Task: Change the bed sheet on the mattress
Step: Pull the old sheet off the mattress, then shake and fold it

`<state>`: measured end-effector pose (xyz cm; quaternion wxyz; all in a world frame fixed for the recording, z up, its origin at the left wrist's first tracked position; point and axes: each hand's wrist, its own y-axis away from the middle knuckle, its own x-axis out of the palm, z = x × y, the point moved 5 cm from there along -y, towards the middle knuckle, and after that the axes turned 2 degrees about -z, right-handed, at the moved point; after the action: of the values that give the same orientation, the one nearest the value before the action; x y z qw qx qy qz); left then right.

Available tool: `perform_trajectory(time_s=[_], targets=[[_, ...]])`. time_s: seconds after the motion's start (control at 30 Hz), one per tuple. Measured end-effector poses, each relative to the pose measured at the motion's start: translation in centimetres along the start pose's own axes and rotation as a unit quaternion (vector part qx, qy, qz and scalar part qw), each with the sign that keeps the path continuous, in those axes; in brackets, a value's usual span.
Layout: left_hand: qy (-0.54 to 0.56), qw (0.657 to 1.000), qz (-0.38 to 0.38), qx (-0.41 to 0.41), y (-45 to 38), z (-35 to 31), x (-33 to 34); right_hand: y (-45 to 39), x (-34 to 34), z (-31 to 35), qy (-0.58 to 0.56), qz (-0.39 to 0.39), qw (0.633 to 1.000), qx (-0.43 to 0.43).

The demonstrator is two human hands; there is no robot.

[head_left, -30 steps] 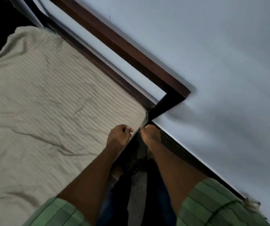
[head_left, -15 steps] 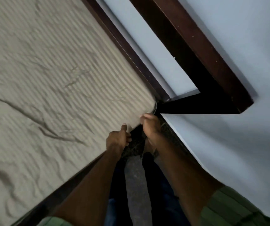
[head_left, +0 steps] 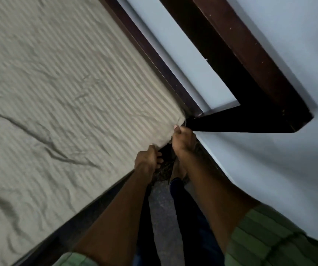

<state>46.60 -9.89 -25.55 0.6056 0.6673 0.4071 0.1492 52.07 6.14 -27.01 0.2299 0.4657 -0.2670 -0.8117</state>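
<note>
Closest to me are my two green striped sleeves (head_left: pixel 269 240) and bare forearms, reaching down over a narrow strip of dark floor (head_left: pixel 162 206) between the bed and the wall.

My left hand (head_left: pixel 147 159) has its fingers curled around the sheet's edge just where it hangs off the mattress corner. My right hand (head_left: pixel 183 139) is just beyond it, thumb and fingers pinching the same corner of cloth close against the bed frame. Both hands are closed on fabric, set near each other.

The striped beige bed sheet (head_left: pixel 68 96) covers the mattress from this corner away to the left and up, with loose creases running across it. I judge it light, soft and limp: it will bunch and drag rather than slide as a piece, and it should not slip from a firm pinch. The corner hem is the sensible hold, since that is where it tucks.

Room is tight here. The dark wooden frame rail (head_left: pixel 154 60) runs right along the far edge of the mattress, and the headboard post (head_left: pixel 250 120) meets it just past my right hand. The pale wall (head_left: pixel 269 169) closes the right side, so I think the free direction for pulling is back toward me and upward.
</note>
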Motion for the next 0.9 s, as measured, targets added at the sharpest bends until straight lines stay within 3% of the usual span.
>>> perform_trajectory(time_s=[0.17,0.3,0.4,0.53,0.63,0.73,0.8,0.9], targets=[[0.091,0.989,0.078,-0.083,1.1,1.0,2.0,2.9,-0.3,-0.2,-0.106,0.054,0.991,-0.054],[0.245,0.951,0.156,-0.107,1.8,-0.8,3.6,5.9,-1.0,1.4,-0.158,0.13,0.972,-0.119],[0.265,0.961,0.059,-0.057,1.4,-3.0,3.4,6.5,-2.1,1.2,-0.203,0.148,0.959,-0.133],[0.232,0.966,-0.075,0.08,1.8,-4.3,2.4,4.9,-2.4,-1.1,-0.213,0.081,0.971,-0.068],[0.277,0.954,-0.039,0.106,3.2,-4.1,2.1,4.2,-0.4,-1.3,-0.212,0.086,0.973,0.0],[0.338,0.931,-0.004,0.136,4.2,-4.6,1.2,3.3,1.0,0.9,-0.224,0.076,0.972,0.01],[0.321,0.933,-0.007,0.164,4.9,-4.7,0.5,3.9,1.3,3.6,-0.288,0.114,0.949,0.054],[0.336,0.923,-0.008,0.186,5.3,-4.6,-0.3,5.5,1.3,7.6,-0.341,0.176,0.922,0.056]])
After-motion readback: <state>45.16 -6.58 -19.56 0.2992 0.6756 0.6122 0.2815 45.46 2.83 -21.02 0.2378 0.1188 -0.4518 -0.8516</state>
